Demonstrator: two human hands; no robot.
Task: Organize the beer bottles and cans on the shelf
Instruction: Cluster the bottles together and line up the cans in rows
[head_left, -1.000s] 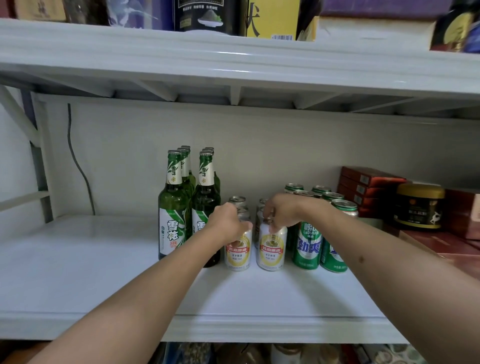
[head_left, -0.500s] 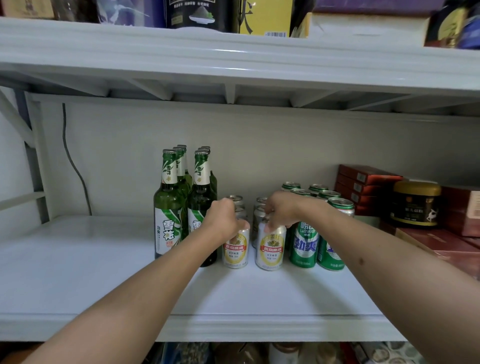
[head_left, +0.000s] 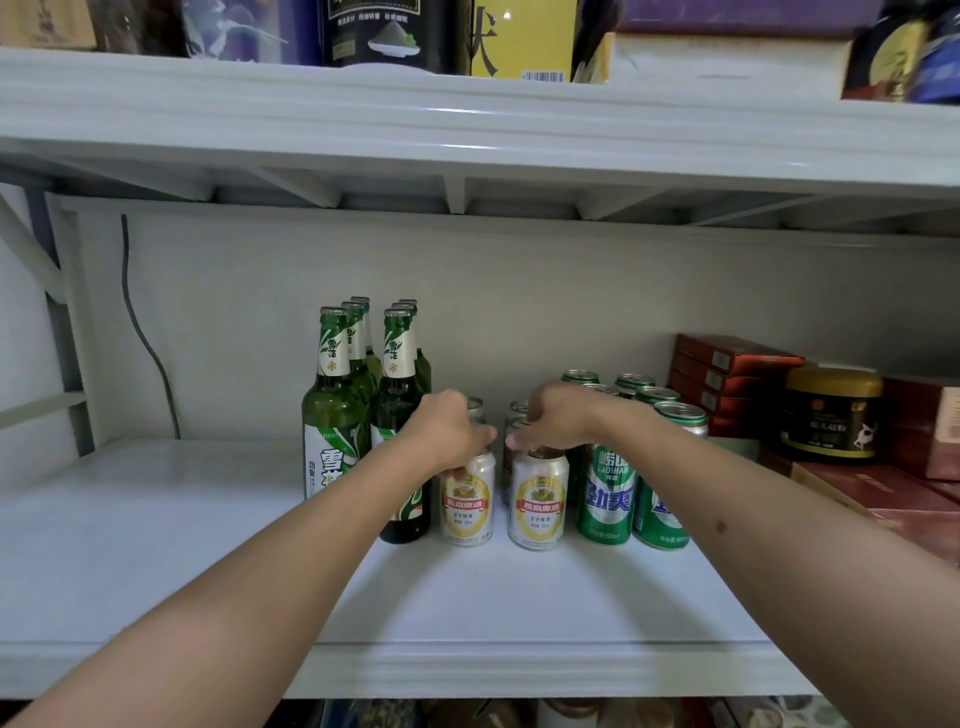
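Several green beer bottles (head_left: 335, 405) stand in two rows on the white shelf (head_left: 156, 545). To their right stand white and gold cans, then green cans (head_left: 607, 493). My left hand (head_left: 441, 431) grips the top of the front left white can (head_left: 467, 501). My right hand (head_left: 558, 415) holds the top of the front right white can (head_left: 537, 506) with curled fingers. More white cans stand behind, mostly hidden by my hands.
Red boxes (head_left: 727, 374) and a black jar with a gold lid (head_left: 831, 415) stand at the right of the shelf. The upper shelf (head_left: 467, 130) carries boxes and packages. A black cable (head_left: 143, 332) runs down the back wall at the left.
Both hands stay on the tops of the two front white cans. The two cans now stand slightly further apart than before.
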